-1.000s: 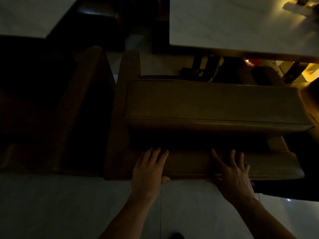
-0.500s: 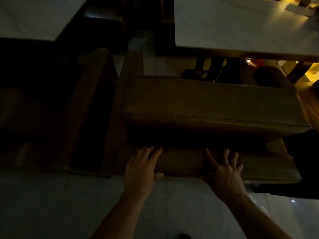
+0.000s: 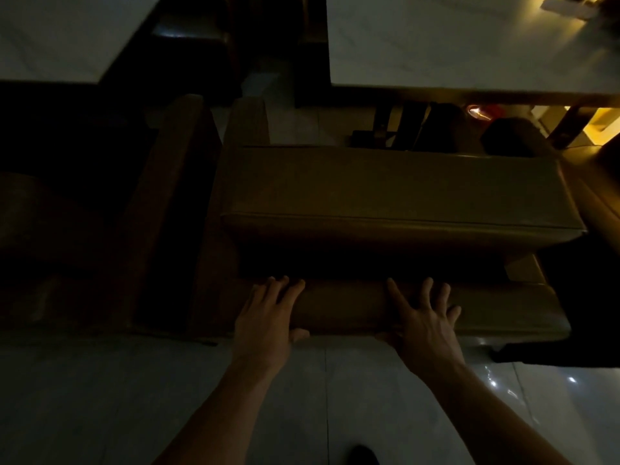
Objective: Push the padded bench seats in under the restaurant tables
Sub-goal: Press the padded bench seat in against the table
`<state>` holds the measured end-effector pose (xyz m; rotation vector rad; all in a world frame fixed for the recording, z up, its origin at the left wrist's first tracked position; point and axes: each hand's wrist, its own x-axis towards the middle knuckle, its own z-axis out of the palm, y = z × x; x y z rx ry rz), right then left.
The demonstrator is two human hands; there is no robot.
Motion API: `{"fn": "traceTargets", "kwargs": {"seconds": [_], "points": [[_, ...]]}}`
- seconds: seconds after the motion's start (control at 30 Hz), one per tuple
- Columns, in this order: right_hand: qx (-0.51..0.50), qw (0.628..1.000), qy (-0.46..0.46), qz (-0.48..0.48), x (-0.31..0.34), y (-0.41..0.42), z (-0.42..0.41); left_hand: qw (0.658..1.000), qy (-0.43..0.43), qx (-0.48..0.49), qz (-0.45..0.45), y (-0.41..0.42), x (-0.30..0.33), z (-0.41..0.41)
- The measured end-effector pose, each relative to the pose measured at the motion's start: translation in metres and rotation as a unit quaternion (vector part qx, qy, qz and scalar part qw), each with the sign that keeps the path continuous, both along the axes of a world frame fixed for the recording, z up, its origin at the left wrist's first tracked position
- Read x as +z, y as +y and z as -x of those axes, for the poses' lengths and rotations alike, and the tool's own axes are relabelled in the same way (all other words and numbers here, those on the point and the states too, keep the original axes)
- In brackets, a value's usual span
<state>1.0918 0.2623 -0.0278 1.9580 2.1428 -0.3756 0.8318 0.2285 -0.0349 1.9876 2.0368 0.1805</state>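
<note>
A tan padded bench stands in front of me in dim light, with its seat cushion (image 3: 399, 193) on the far side and its rounded backrest top (image 3: 345, 305) close to me. My left hand (image 3: 265, 317) and my right hand (image 3: 424, 325) lie side by side on the backrest, fingers spread over the top and thumbs against its near face. Beyond the seat is a white-topped restaurant table (image 3: 463, 45), and the seat's far edge lies short of the table's near edge.
A second white table (image 3: 57, 35) is at the far left, and a dark wooden bench frame (image 3: 157, 209) runs beside the bench I hold. Dark table legs (image 3: 406, 125) stand under the right table. Pale floor tiles (image 3: 100, 397) lie under me.
Both hands stay on the backrest. Hands and bench have drifted a little left and up in the view, and the right table's near edge sits higher in the frame.
</note>
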Motion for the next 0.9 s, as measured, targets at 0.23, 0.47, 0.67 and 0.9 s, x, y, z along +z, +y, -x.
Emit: {"fn": "traceTargets", "kwargs": {"seconds": [0.23, 0.47, 0.67, 0.9], "points": [[0.002, 0.999, 0.041, 0.025, 0.024, -0.016, 0.002, 1.0, 0.003, -0.021, 0.015, -0.009, 0.013, 0.0], [-0.017, 0.998, 0.062, -0.01, 0.089, -0.061, -0.027, 0.997, -0.025, -0.071, 0.001, -0.032, 0.076, -0.051], [-0.03, 0.996, 0.08, -0.026, 0.13, -0.065, -0.052, 0.994, -0.056, -0.088, 0.022, -0.035, 0.113, -0.089], [-0.079, 0.99, 0.097, -0.068, 0.178, -0.094, -0.194, 0.99, -0.043, -0.133, -0.007, -0.037, 0.176, -0.229]]}}
